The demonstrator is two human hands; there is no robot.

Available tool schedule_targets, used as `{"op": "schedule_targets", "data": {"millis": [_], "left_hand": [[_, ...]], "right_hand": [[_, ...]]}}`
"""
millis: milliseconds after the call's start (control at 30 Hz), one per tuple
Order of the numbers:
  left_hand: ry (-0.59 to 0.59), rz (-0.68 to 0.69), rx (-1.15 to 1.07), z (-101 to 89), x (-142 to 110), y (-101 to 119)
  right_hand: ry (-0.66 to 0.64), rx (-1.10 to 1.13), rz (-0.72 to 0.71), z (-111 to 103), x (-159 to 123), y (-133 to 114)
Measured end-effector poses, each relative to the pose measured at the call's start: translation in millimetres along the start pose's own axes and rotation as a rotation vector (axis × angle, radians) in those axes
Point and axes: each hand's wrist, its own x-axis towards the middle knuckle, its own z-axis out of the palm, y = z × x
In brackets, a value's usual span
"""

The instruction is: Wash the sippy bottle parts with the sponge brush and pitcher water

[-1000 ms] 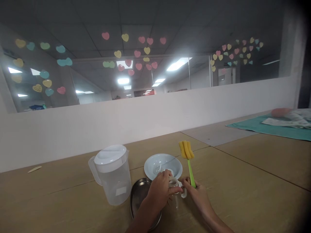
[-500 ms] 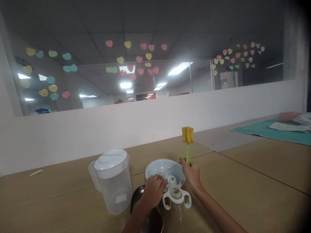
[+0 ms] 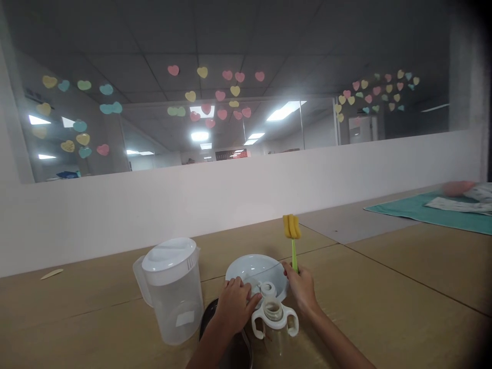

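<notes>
A bottle brush [image 3: 292, 228] with a yellow sponge head and green handle stands upright in my right hand [image 3: 302, 289], whose fingers are closed around the handle. That hand is at the right rim of a white bowl [image 3: 240, 262]. My left hand [image 3: 235, 302] reaches over the bowl's front left side, thumb apart from the fingers; the fingertips are partly hidden. In the bowl are a white ring-shaped cap [image 3: 268, 289], clear pieces hard to make out, and a thin stick [image 3: 265, 270] whose end nears my right fingers. Just in front stands an uncapped clear bottle [image 3: 273, 310] with two white handles.
To the left stands a lidded clear pitcher [image 3: 175, 302]. A dark metal tray [image 3: 240, 351] lies partly under my left forearm. At far right, cloths rest on a teal mat [image 3: 415, 206]. A thin flat beige piece [image 3: 52, 274] lies far left, before the white wall [image 3: 192, 200].
My left hand has let go of the bottle and moved left to the bowl. My right hand, with the brush, has moved from the bottle's handle forward to the bowl's right rim.
</notes>
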Motion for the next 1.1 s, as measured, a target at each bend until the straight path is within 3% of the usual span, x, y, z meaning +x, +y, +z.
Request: {"op": "schedule_targets", "data": {"millis": [167, 400, 567, 667, 867, 1000, 1100], "left_hand": [[0.026, -0.05, -0.15, -2.8, 1.9, -4.5], [0.206, -0.178, -0.855, 0.2, 13.9, -9.5], [0.32, -0.14, -1.377, -11.4, 17.1, -4.9], [0.398, -0.176, -1.516, -25.7, 16.0, -5.0], [0.439, -0.276, -1.814, -46.9, 13.1, -9.2], [0.399, -0.274, -1.976, -54.0, 9.9, -9.1], [0.324, -0.226, -2.027, -59.9, 7.1, -6.2]], "right_hand": [[-0.021, 0.001, -0.022, 1.7, 0.1, 3.9], [-0.053, 0.098, -0.023, 5.4, -5.1, -0.9], [-0.152, -0.007, -0.297, -0.2, -12.4, -6.9], [-0.167, -0.173, -0.449, -5.9, -15.7, -9.3], [-0.248, -0.364, -0.724, -13.1, -11.4, -5.3], [-0.259, -0.487, -0.982, -14.1, -5.9, -1.0], [-0.236, -0.571, -1.084, -13.8, -2.6, -0.2]]}}
